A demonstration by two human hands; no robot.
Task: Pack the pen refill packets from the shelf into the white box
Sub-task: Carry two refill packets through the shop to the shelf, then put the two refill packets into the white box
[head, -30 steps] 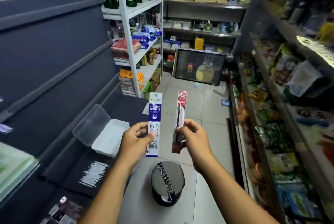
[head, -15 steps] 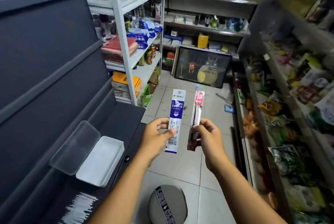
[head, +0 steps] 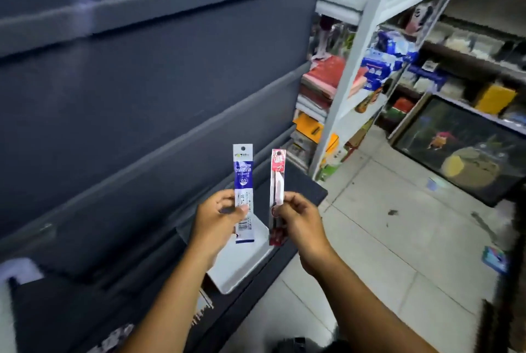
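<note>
Both forearms reach up from the lower frame; the left hand (head: 217, 217) and right hand (head: 299, 220) are raised side by side at centre, fingers pinched closed.

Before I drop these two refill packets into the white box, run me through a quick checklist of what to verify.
1. Blue packet pinched in the left hand: ok, held upright.
2. Red packet pinched in the right hand: ok, upright beside the blue one, with a gap between them.
3. White box within reach: ok, it sits on the dark shelf ledge just below the hands.
4. Box open: ok, its inside shows.
5. Room inside the box: cannot tell, the hands and packets hide much of it.
6. Packets sealed and intact: cannot tell, the picture is too blurred.
</note>
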